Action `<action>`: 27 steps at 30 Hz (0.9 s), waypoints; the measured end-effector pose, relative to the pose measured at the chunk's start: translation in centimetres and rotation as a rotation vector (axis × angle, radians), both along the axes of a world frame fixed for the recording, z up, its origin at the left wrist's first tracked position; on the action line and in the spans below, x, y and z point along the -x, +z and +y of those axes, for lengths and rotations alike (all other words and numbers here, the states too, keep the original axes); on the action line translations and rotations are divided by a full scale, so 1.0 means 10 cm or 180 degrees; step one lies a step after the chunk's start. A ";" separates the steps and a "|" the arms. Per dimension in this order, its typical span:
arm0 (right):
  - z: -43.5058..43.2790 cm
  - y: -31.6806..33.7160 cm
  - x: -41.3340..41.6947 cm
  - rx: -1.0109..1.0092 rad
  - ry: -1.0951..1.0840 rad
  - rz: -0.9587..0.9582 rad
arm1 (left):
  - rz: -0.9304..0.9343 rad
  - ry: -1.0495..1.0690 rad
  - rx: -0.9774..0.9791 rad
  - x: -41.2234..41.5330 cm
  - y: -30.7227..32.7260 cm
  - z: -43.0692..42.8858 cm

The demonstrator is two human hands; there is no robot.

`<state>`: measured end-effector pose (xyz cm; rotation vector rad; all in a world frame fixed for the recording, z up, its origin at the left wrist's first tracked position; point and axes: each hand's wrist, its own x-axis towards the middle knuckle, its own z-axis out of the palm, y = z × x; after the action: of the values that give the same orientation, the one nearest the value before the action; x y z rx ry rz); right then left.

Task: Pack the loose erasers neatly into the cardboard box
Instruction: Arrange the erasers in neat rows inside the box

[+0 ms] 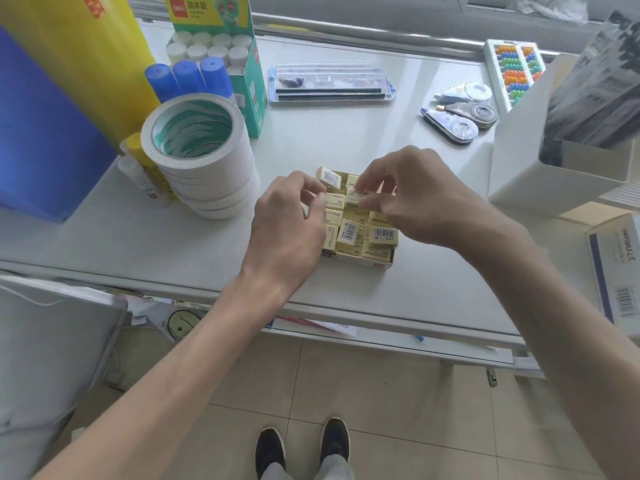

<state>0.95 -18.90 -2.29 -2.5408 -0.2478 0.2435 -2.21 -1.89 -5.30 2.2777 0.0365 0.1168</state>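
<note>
Right of the stack of tape rolls [204, 157], the left hand [289, 220] curls its fingers against the left row of erasers [349, 232] in the cardboard box [360, 263]; whether it pinches one, I can't tell. The right hand [415, 199] pinches an eraser [353, 197] between thumb and forefinger over the far rows. Packing looks nearly done, and that piece next needs seating flat in a gap.
</note>
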 end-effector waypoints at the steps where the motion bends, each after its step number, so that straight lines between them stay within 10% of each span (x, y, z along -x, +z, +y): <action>1: 0.01 -0.01 0.01 0.0056 0.0039 -0.0013 | -0.0008 -0.0035 -0.0072 0.04 0.00 0.00; 27: 0.09 -0.05 0.08 0.0266 0.0095 -0.0203 | 0.0191 -0.0288 -0.0227 0.24 0.01 -0.07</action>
<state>0.17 -17.98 -2.76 -2.6319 -0.3061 0.1881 -4.58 -2.60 -5.21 2.3495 -0.0398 0.0023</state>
